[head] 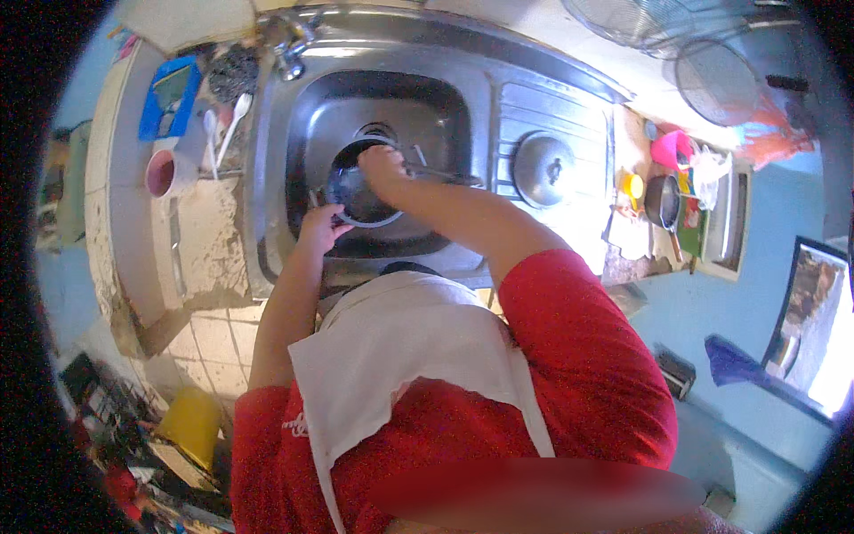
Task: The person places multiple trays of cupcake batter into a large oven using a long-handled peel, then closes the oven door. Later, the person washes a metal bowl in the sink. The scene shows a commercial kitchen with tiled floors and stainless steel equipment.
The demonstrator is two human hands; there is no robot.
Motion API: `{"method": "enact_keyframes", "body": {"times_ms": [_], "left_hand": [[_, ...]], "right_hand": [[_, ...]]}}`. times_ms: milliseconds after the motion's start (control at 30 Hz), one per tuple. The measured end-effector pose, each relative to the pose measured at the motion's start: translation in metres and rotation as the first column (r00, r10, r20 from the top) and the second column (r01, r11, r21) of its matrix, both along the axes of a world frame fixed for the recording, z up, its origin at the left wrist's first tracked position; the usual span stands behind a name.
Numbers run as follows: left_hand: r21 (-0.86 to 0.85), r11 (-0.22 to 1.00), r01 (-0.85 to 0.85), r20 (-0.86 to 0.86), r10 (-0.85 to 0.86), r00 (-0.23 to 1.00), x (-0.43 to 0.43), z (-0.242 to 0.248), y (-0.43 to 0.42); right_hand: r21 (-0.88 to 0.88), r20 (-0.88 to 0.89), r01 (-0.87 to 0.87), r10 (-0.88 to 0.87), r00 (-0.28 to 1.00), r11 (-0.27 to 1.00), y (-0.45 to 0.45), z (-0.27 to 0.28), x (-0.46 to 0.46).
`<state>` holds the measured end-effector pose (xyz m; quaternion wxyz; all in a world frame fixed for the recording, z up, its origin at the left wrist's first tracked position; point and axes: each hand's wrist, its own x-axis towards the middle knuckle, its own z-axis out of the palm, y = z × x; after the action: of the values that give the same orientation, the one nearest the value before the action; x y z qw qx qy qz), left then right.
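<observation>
A round dark metal pot point(368, 200) sits tilted in the stainless steel sink basin point(437, 93). My left hand point(325, 228) grips its near left rim, with the thumb by the edge. Inside the pot's upper right part is my right hand point(385, 165), its fingers curled down; whether it holds anything is hidden. A long handle point(460, 179) shows beside my right wrist, pointing right. The faucet point(291, 65) stands at the sink's back left corner. On the ribbed drainboard to the right lies a domed metal lid point(544, 170).
Left of the sink are a blue tray point(168, 123), white plastic spoons point(235, 127), a pink-lined cup point(161, 173) and a dark scouring mesh point(233, 72). Beyond the drainboard stand a small pan point(662, 200), a yellow container point(631, 185) and a pink cup point(670, 148). Wire strainers point(715, 81) hang at the back right.
</observation>
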<state>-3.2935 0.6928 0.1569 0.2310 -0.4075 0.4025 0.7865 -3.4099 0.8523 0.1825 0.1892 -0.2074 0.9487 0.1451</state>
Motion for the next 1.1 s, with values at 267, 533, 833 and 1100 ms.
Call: {"method": "enact_keyframes", "body": {"times_ms": [267,533,833,1100], "left_hand": [[-0.295,0.951,0.090,-0.076,-0.117,0.990,-0.007,0.017,0.015],[-0.304,0.938,0.163,-0.081,-0.196,0.977,-0.004,0.014,0.017],[-0.240,0.958,0.157,-0.041,-0.171,0.984,-0.003,0.007,0.019],[-0.229,0.955,0.191,-0.032,-0.203,0.979,-0.004,0.012,0.022]], "right_hand": [[0.146,0.194,0.000,-0.028,0.981,0.989,0.007,0.006,0.002],[0.322,0.346,-0.004,-0.114,0.931,0.947,0.021,0.007,0.014],[0.010,0.567,-0.030,0.019,0.824,1.000,0.028,0.021,0.025],[0.056,0.782,0.561,-0.386,0.490,0.826,0.039,-0.033,0.013]]}}
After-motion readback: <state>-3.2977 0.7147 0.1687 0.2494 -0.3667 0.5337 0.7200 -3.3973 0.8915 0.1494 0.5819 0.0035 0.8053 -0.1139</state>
